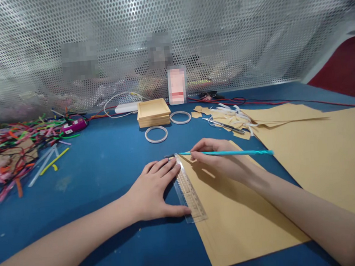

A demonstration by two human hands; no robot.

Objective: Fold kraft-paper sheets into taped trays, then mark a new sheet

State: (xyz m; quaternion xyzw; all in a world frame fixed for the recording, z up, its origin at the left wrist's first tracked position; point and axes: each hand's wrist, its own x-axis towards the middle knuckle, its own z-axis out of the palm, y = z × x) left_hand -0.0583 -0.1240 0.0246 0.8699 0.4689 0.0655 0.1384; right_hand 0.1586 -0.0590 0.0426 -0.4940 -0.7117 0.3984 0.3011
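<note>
My left hand lies flat with fingers spread, its fingertips and thumb pressing on a clear ruler. The ruler lies along the left edge of a tan paper sheet and overhangs it a little. In my right hand is a slim turquoise pen, pinched near its tip. That tip points left, at the far end of the ruler; whether it touches the paper I cannot tell.
Colourful pipe cleaners are heaped at the left. Further back are stacked wooden trays and two white rings. Paper scraps and white strips lie near larger tan sheets at the right. A phone leans against the perforated screen.
</note>
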